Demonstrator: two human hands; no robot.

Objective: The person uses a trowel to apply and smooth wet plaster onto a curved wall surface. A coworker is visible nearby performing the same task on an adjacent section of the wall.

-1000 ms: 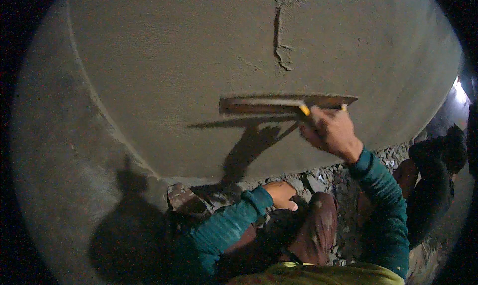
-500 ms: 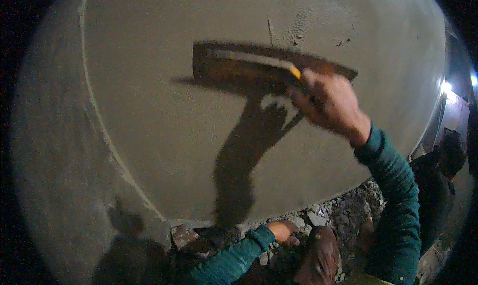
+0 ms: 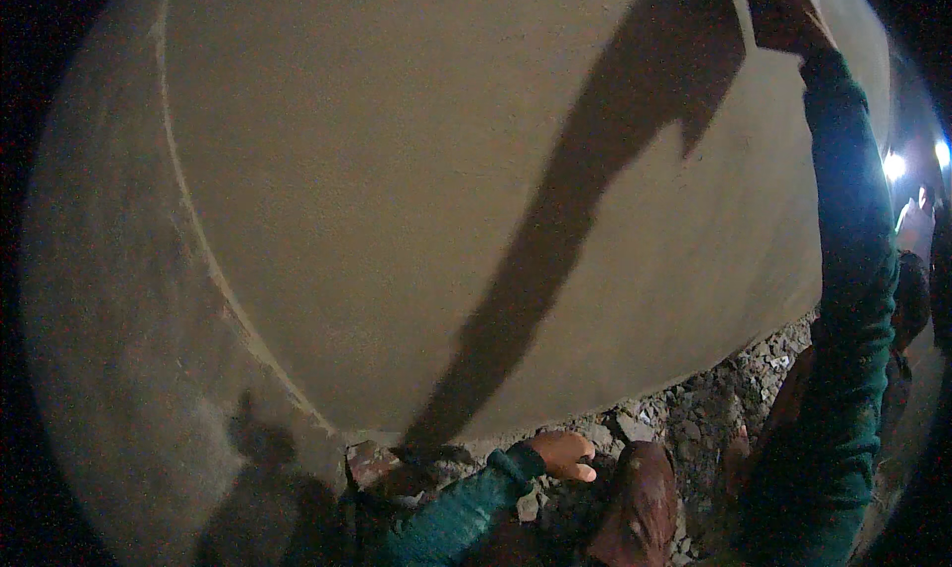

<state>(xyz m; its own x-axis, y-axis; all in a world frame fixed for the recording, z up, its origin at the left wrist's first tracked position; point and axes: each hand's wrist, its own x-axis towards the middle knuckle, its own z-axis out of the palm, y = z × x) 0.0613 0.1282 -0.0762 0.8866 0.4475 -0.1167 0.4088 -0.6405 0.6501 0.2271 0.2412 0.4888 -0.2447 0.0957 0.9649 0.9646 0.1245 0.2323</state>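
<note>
My right hand point(image 3: 791, 12) is raised at the upper right against the grey plastered wall point(image 3: 397, 220). It lies in deep shade and is cut by the picture's upper edge. The fingers are barely visible, and the plastering trowel seen in this hand half a second earlier is hidden or out of the picture. A broad shadow of arm and tool slants down the plaster. Low in the middle, my left hand point(image 3: 563, 455) hangs beside my knee point(image 3: 640, 508), its fingers loosely bent, a gap by the thumb, holding nothing visible.
Broken stones and rubble point(image 3: 709, 408) line the wall's foot. A pale corner line point(image 3: 213, 270) parts this wall from another at left. At the far right, a person in dark clothing point(image 3: 910, 304) is close behind my right arm; bright lamps point(image 3: 894, 166) shine beyond.
My right hand has swept up and right with the trowel, which has left clear view. The rough patch in the upper plaster no longer shows. My left hand has barely moved.
</note>
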